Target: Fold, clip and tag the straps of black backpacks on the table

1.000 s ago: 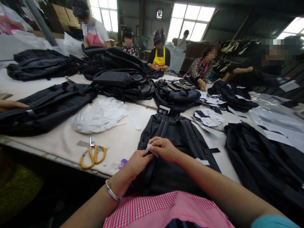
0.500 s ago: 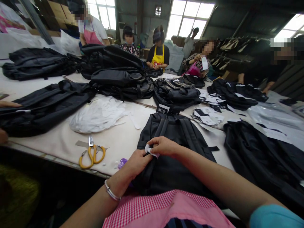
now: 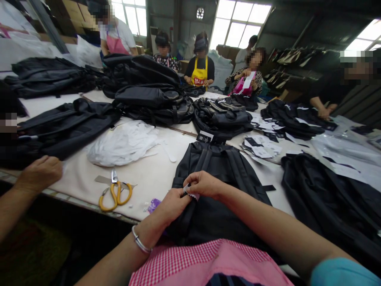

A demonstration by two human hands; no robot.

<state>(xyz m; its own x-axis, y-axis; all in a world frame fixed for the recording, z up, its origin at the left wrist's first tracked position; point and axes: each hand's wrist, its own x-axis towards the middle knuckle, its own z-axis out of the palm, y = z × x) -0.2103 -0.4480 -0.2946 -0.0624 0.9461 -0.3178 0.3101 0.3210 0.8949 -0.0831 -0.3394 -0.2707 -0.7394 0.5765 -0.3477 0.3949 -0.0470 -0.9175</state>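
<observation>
A black backpack (image 3: 220, 214) lies in front of me, its straps facing up and a black tag (image 3: 205, 137) at its top. Over its left side, my left hand (image 3: 173, 204) and my right hand (image 3: 205, 185) meet, fingers pinched together. Between them is a small white strip (image 3: 193, 194), with part of it hidden by my fingers. My left hand also rests against the backpack's edge; whether it grips a strap there I cannot tell. Yellow-handled scissors (image 3: 115, 194) and a purple item (image 3: 154, 205) lie left of my hands.
A pile of white strips (image 3: 123, 145) sits beyond the scissors. More black bags (image 3: 149, 103) are heaped across the table, with another bag (image 3: 330, 194) at right. Loose tags (image 3: 262, 146) lie behind it. A co-worker's fist (image 3: 40, 174) is at the left edge; other people stand around the table.
The white strip's upper end, visible above my fingers before, is now mostly covered. My hands have barely shifted. At left, a co-worker's hand has come into view over the table edge.
</observation>
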